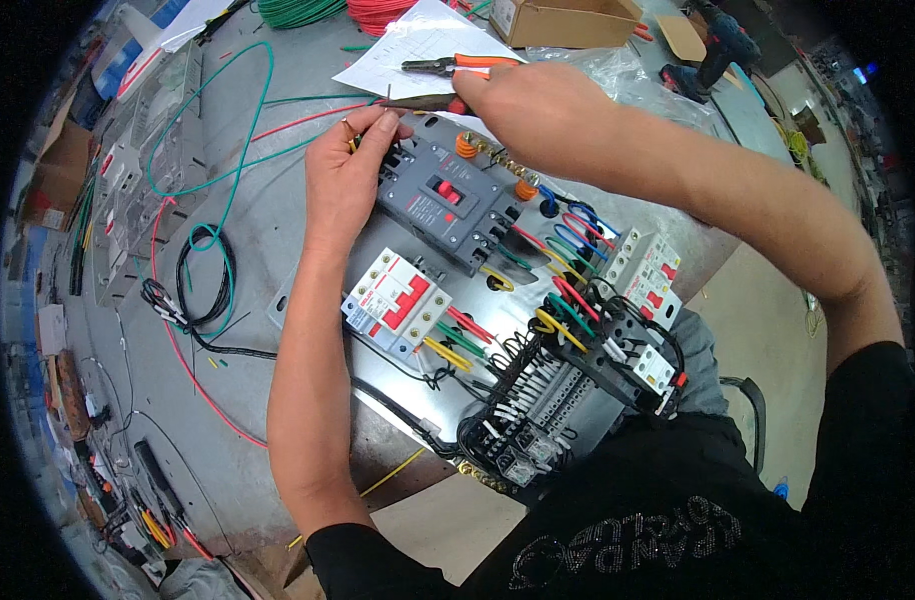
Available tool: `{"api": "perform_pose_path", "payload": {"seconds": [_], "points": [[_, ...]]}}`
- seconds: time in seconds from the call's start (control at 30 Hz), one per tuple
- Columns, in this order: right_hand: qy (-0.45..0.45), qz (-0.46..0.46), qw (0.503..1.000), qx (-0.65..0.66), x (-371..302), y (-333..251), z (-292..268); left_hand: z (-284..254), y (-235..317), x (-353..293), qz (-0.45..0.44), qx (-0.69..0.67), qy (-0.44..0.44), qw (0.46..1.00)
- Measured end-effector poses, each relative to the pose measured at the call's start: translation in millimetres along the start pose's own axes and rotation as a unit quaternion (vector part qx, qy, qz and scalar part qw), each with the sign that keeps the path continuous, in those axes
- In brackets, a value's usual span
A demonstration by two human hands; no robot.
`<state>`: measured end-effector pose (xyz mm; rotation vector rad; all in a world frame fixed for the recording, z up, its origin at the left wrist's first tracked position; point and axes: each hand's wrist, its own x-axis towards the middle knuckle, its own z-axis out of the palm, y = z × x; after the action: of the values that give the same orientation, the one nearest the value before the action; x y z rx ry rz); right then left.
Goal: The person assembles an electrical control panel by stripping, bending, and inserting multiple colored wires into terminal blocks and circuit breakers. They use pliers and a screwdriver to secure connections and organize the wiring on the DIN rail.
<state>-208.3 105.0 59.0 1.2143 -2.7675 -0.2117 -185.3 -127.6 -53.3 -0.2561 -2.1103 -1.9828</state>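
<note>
Beside the boxy grey breaker (446, 198) near the metal plate's (390, 382) far edge, the left hand (348, 170) pinches thin, smooth-coated wire (323, 116), the right hand (526, 108) gripping slim, tapered pliers (425, 102).

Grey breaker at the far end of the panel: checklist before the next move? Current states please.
1. Pliers secure in the right hand: ok, red handle in its grip.
2. Left hand firmly gripping a wire at the grey breaker: cannot tell, its fingers hide what they pinch.
3. Red toggle set to off: cannot tell, position unclear from this angle.
4. Green wire laid out straight: not ok, loose loops on the table.
5. Orange-handled tool clear of the right hand: cannot tell, they overlap in view.
</note>
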Motion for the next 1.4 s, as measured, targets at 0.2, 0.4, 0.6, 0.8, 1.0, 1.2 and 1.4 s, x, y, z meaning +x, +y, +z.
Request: {"api": "perform_pose_path", "payload": {"seconds": [0.2,0.4,0.6,0.8,1.0,1.2,1.4], "points": [[0.039,-0.008,0.999,-0.01,4.7,7.4,1.7,0.0,0.8,1.2,-0.004,0.008,-0.008,1.0],[-0.149,0.098,0.91,0.373,3.7,26.9,-8.9,-0.7,8.2,0.3,0.008,-0.033,-0.018,0.999],[-0.314,0.106,0.555,0.763,-2.5,34.2,-0.2,-2.5,9.3,0.5,-0.01,-0.056,-0.021,0.998],[-0.349,0.074,0.475,0.804,6.1,39.8,17.9,-3.7,12.6,-0.7,-0.01,-0.076,-0.026,0.997],[-0.367,0.049,0.448,0.814,10.6,40.0,22.4,-4.8,5.9,0.7,0.001,-0.094,-0.021,0.995],[-0.365,0.052,0.427,0.826,11.1,40.1,29.4,-4.7,6.8,0.1,-0.01,-0.114,-0.02,0.993],[-0.368,0.002,0.368,0.854,15.1,44.8,44.4,-7.0,4.4,0.5,-0.014,-0.122,-0.025,0.992]]}}
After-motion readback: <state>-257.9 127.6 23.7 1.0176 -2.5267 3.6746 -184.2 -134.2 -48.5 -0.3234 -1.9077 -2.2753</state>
